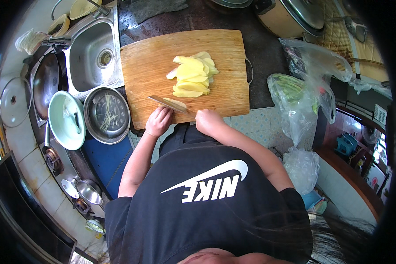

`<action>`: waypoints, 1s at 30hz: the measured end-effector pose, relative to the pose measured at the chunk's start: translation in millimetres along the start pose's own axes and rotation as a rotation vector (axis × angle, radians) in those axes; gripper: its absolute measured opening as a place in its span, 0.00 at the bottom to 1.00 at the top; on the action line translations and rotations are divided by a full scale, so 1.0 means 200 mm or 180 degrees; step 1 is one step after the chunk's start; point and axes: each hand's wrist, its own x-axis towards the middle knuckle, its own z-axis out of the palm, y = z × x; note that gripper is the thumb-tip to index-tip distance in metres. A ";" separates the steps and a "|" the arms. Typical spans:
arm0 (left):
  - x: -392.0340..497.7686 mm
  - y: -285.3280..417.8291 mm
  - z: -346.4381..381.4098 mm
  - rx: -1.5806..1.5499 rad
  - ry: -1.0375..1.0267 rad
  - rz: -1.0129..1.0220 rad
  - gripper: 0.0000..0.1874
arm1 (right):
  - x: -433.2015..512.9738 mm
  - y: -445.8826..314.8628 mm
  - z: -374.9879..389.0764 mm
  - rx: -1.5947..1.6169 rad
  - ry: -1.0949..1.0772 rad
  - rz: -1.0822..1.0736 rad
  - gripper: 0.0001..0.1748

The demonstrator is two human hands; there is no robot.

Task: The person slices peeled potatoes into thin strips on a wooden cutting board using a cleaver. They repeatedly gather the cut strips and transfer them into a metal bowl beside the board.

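My right hand [209, 122] grips the handle of a kitchen knife [171, 104] at the near edge of a wooden cutting board [145, 72]. The blade slants up and left across the board. Just beyond it, partly hidden by the blade, lies a pale potato slice [176, 101]. My left hand [159, 120] has its fingers bent down close against the blade's near side. Whatever is under those fingers is hidden. Farther up the board, yellow potato slices [193, 74] lie in an overlapping pile.
Left of the board are a steel sink [76, 69], a metal basin [125, 128] with thin pale strips in it, and a mint-green basin [57, 132] holding a dark-handled tool. At right hang plastic bags, one with green beans [288, 85]. A lidded pot [277, 19] stands at the back right.
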 end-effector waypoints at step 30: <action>0.01 0.00 0.00 0.0175 0.0324 0.0036 0.08 | 0.00 -0.01 -0.02 -0.0005 -0.0156 -0.0043 0.10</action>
